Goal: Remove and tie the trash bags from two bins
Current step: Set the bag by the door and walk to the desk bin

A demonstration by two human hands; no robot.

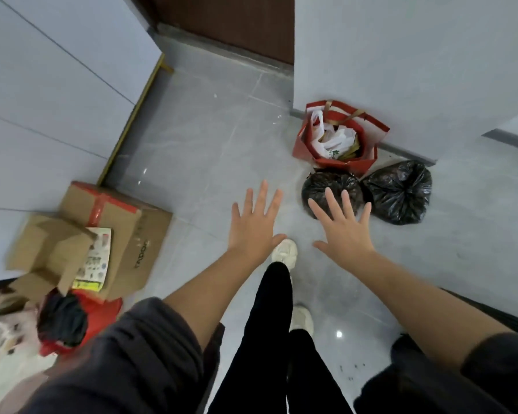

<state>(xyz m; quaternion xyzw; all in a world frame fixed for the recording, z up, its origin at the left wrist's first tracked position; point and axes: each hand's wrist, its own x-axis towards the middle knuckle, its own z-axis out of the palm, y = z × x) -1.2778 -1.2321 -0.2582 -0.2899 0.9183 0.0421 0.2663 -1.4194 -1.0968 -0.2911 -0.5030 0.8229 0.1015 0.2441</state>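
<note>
A: Hands?
B: Both are being held out flat, palms down, above the floor. On the left hand the fingers are being spread wide and nothing is being held. The right hand is being held the same way: spread wide, nothing gripped.
A: Trash bags?
B: Two are being kept on the floor by the wall. The first black trash bag is being partly covered in view by the right hand; contact cannot be told. The second black trash bag is being pressed against it. Both tops are being seen bunched shut.
A: Rest?
B: A red paper bag stuffed with white plastic is being stood just behind them. Cardboard boxes are being piled well apart, on the left hand's side. A white shoe is being seen between the hands.
</note>
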